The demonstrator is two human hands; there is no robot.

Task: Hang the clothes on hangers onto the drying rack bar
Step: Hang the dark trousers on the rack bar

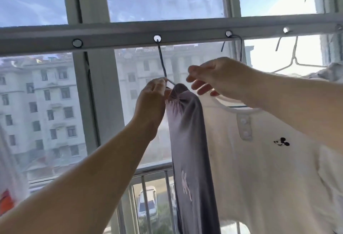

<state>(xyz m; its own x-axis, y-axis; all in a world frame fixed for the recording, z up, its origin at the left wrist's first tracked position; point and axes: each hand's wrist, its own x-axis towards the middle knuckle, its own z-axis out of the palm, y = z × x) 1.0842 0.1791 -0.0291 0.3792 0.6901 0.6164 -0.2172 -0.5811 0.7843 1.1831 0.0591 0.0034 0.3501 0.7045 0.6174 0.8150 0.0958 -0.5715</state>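
Note:
A grey drying rack bar (118, 37) with round holes runs across the top of the view. A thin dark hanger (162, 61) is hooked through the second hole. From it hangs a grey garment (187, 140), seen edge-on. My left hand (152, 101) pinches the hanger neck just above the garment's gathered top. My right hand (215, 75) hovers to the right with fingers loosely curled, holding nothing. Behind it a white shirt (259, 159) with two buttons hangs on a hanger hooked at the third hole.
A bare wire hanger (295, 55) hangs at the fourth hole on the right, beside more pale cloth (332, 70). One hole (77, 43) at the left holds nothing. Window frames and a balcony railing (148, 193) lie behind. Another pale garment (9, 178) shows at the left edge.

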